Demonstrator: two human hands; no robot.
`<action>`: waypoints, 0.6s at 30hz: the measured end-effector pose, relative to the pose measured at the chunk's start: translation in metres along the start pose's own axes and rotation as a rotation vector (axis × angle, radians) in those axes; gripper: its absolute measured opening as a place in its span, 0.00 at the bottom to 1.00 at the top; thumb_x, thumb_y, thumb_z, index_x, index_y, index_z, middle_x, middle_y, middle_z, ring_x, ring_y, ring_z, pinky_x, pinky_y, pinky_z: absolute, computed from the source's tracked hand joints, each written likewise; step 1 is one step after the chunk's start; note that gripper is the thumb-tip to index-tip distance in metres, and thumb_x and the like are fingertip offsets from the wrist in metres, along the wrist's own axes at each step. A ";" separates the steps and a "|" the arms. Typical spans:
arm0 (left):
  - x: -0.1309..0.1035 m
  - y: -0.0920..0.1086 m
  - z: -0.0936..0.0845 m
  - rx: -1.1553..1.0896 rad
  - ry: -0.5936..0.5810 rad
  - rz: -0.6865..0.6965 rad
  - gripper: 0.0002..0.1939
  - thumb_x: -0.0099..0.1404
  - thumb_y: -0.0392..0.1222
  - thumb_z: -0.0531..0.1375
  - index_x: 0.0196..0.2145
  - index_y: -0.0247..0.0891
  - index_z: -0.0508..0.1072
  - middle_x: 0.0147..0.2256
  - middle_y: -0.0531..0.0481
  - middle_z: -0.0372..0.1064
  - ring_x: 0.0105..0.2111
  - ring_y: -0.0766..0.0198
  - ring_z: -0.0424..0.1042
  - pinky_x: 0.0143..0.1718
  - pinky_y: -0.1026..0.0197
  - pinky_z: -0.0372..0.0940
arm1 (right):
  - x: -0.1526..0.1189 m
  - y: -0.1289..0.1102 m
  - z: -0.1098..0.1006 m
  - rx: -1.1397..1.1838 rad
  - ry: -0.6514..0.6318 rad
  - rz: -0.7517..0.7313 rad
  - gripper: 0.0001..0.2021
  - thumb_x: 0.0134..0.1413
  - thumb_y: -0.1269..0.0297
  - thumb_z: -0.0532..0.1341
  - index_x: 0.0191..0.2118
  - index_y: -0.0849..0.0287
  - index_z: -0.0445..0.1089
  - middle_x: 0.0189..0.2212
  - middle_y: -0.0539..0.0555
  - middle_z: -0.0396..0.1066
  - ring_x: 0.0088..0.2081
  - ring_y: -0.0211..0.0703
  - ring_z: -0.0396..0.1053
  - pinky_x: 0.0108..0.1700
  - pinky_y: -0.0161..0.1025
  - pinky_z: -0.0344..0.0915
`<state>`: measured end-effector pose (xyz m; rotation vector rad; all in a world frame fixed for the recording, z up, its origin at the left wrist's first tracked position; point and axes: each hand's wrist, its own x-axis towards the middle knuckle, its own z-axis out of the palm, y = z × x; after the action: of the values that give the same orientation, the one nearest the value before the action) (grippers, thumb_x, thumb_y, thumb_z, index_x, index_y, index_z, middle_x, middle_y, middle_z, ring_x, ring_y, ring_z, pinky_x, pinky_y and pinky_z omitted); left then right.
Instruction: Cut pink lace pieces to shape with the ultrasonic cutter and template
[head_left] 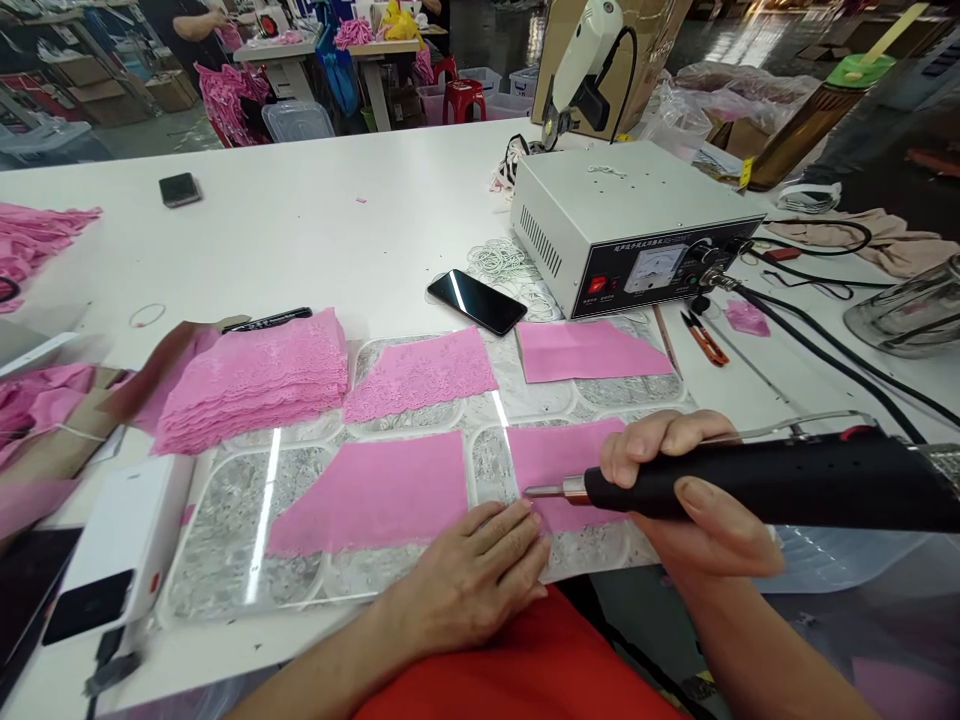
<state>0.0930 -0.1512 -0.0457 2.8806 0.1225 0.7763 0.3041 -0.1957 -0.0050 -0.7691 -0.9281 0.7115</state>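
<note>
My right hand (720, 520) is closed around a black handheld ultrasonic tool (817, 482). Its metal tip (544, 491) points left, at the left edge of a pink fabric piece (562, 455) that the tool and hand partly cover. My left hand (476, 570) rests palm down, fingers stretched out, by the tip and the lower corner of a second pink piece (397, 490). Behind these lie a lacy pink piece (435, 372) and a plain pink piece (589, 350). All four sit on a clear-edged, marble-patterned mat (240, 530).
A stack of lacy pink fabric (255, 380) with a black pen (268, 320) stands left. A phone (478, 301), a control box (637, 230) with cables and orange snips (705, 340) lie beyond the mat. A white power bank (124, 540) is at the near left, a glass jar (911, 310) at right.
</note>
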 end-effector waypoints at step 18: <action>0.005 -0.002 0.000 0.108 0.087 -0.102 0.13 0.69 0.36 0.55 0.49 0.31 0.72 0.50 0.39 0.73 0.56 0.53 0.68 0.57 0.51 0.64 | 0.011 0.003 -0.014 -0.116 0.275 -0.180 0.06 0.45 0.65 0.61 0.33 0.56 0.68 0.27 0.49 0.66 0.22 0.37 0.65 0.25 0.41 0.65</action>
<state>0.0975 -0.1488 -0.0439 2.9131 0.3284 0.9024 0.3202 -0.1886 -0.0080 -0.8502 -0.7803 0.3851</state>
